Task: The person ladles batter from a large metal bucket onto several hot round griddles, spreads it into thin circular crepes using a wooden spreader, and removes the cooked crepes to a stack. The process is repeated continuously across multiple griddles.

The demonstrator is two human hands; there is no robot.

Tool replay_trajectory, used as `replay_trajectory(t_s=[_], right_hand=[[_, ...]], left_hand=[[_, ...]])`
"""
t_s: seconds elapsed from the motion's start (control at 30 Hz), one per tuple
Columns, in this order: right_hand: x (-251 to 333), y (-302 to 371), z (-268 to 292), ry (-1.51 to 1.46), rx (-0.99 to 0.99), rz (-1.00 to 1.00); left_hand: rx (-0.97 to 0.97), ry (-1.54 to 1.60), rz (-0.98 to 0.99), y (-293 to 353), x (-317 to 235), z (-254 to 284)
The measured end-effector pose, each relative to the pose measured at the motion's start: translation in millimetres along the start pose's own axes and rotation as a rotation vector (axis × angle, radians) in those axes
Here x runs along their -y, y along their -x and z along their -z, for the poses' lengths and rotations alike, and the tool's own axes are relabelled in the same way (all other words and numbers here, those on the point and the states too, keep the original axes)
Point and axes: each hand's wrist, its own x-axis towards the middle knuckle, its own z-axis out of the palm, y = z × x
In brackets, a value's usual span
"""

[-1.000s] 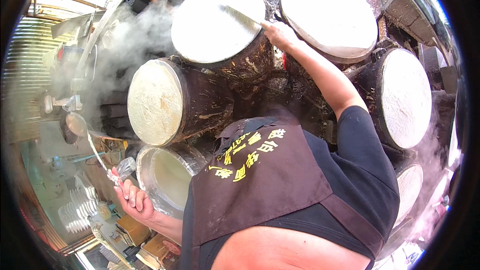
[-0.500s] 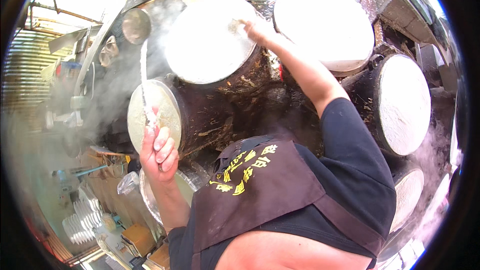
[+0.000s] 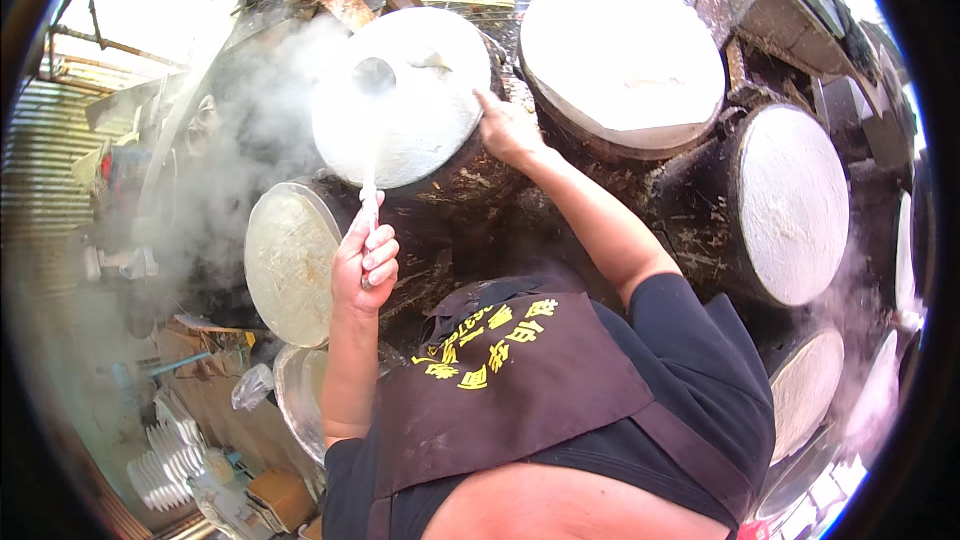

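My left hand is closed around the pale handle of a long ladle. Its round grey bowl is over the white contents of a large round vat, but I cannot tell whether it touches them. A small raised fold shows on the white surface right of the bowl. At the vat's right rim, my right hand has its index finger stretched out and touching the edge. Nothing shows in that hand, though its other fingers are partly hidden.
More dark-sided vats with pale tops stand around: a large one at the back, another at right, a yellowish one at left. Steam drifts on the left. Stacked white dishes and a brown box sit lower left.
The ladle's bowl has swung from left of the vat to over its white surface. My right hand has drawn back from above that surface to the rim. The view has shifted slightly.
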Motion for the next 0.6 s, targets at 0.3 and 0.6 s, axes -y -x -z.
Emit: replay_trajectory(t_s=[0.3, 0.6], right_hand=[[23.5, -6.6, -30.2, 0.09, 0.151, -0.038], [7.8, -15.5, -38.4, 0.279, 0.078, 0.168]], left_hand=[[0.044, -0.014, -0.005, 45.8, 21.1, -11.5], [-0.092, -0.177, -0.038, 88.2, 35.0, -7.6]])
